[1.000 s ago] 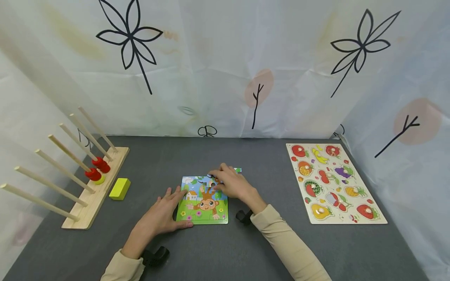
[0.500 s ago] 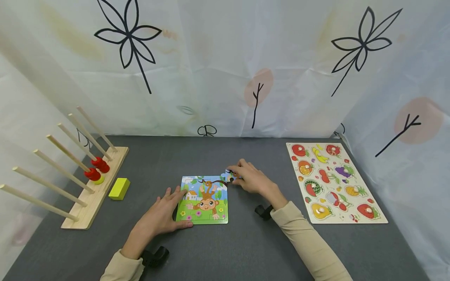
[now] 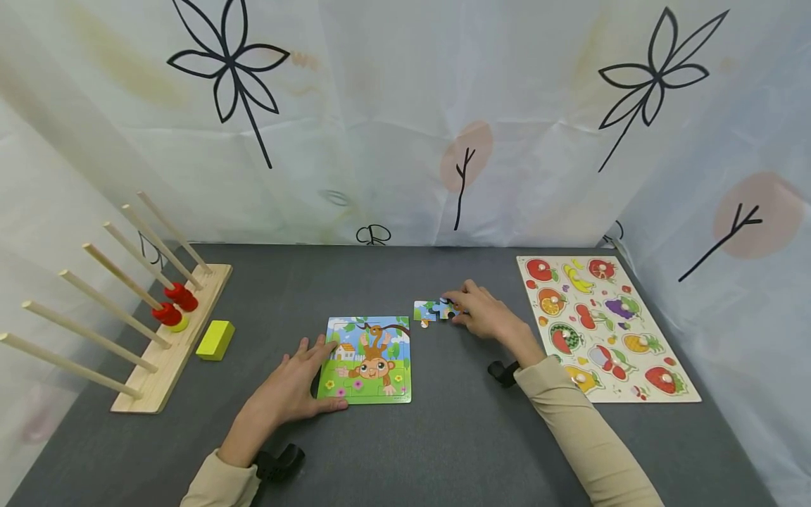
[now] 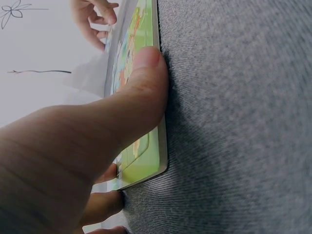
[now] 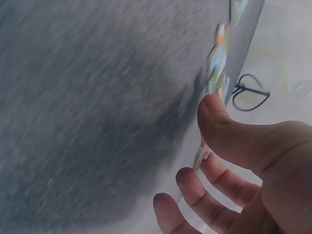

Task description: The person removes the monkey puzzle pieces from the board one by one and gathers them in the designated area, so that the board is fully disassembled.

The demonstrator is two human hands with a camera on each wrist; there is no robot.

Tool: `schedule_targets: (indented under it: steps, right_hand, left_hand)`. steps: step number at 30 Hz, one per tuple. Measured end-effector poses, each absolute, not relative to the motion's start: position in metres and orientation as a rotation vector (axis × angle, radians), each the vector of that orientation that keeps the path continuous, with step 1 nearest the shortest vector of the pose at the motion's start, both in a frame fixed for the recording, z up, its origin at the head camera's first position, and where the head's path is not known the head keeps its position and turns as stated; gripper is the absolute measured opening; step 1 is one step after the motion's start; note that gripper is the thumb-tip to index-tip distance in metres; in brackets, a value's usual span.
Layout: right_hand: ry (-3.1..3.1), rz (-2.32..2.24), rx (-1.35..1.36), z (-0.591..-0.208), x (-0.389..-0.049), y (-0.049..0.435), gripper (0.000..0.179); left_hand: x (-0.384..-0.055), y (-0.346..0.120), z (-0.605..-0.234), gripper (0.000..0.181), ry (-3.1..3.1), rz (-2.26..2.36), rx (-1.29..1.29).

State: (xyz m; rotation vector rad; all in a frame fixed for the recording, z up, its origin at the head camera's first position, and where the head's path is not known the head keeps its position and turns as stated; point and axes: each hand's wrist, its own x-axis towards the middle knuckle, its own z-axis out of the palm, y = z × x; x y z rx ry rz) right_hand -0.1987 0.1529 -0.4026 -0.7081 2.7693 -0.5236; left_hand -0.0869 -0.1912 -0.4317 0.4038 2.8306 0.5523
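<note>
A square monkey jigsaw puzzle (image 3: 367,391) lies flat in the middle of the table. My left hand (image 3: 288,387) rests at its left side, fingers spread along that side and the thumb on the near left corner; the left wrist view shows the thumb (image 4: 141,92) over the puzzle's edge. Beyond the puzzle's far right corner, my right hand (image 3: 488,315) pinches a blue puzzle piece (image 3: 445,310) between thumb and fingers. Another puzzle piece (image 3: 423,311) lies against or just beside it on the left. In the right wrist view the pinched piece (image 5: 199,157) is mostly hidden by the thumb.
A wooden peg stand (image 3: 152,380) with red and yellow rings on two pegs stands at the left. Beside it lies a yellow block (image 3: 215,341). A fruit peg board (image 3: 608,338) lies at the right, partly under the right sleeve. A white patterned curtain (image 3: 393,141) hangs behind.
My right hand has moved from over the puzzle's far right part to the right, carrying a puzzle piece away and uncovering the branch picture. The left hand has stayed in place.
</note>
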Motion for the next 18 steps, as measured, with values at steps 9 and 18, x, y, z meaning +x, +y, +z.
schedule_targets:
  steps: [9,18]
  right_hand:
    - [2.77,-0.496,-0.653,-0.411,-0.204,0.165,0.047]
    - [2.768,-0.492,-0.647,-0.414,-0.205,0.164,0.049]
  left_hand:
    - [-0.087,-0.191,-0.431,0.106,2.832,0.552,0.399]
    - [-0.087,-0.191,-0.431,0.106,2.825,0.544,0.392]
